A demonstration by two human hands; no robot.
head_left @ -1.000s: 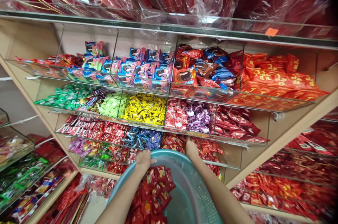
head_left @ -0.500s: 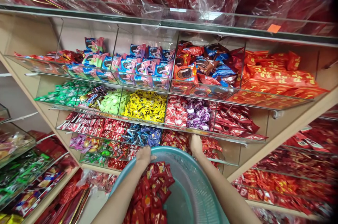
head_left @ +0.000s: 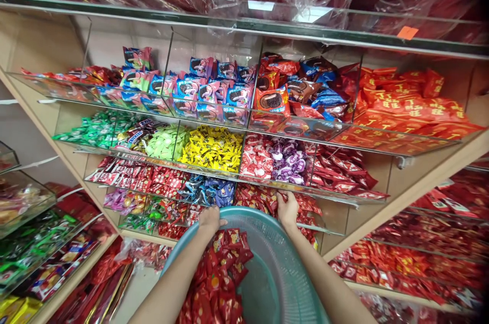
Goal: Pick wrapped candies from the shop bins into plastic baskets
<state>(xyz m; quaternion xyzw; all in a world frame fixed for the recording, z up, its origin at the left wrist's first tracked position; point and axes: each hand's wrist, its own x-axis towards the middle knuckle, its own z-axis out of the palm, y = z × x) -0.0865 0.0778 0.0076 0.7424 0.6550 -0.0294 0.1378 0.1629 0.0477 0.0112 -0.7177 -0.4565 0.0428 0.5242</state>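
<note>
My left hand (head_left: 211,219) is closed on the far rim of a teal plastic basket (head_left: 267,242), thumb lying over the edge. Inside the basket, on its left side, lies a heap of small red packets (head_left: 219,283); the right side shows bare plastic. Beyond the rim, my right hand (head_left: 287,209) reaches to a low shelf bin of red packets (head_left: 256,198). Its fingers are bent at the packets, and whether they hold one is too small to tell.
Tilted shelves carry yellow sweets (head_left: 212,148), purple sweets (head_left: 288,161), green sweets (head_left: 97,128) and orange packets (head_left: 408,102). Clear shelf lips and dividers stand around the bins. More red packets (head_left: 420,258) fill shelves at the right.
My right hand has turned and its fingers have spread somewhat at the red packets. My left hand stays on the basket rim. The view has shifted slightly.
</note>
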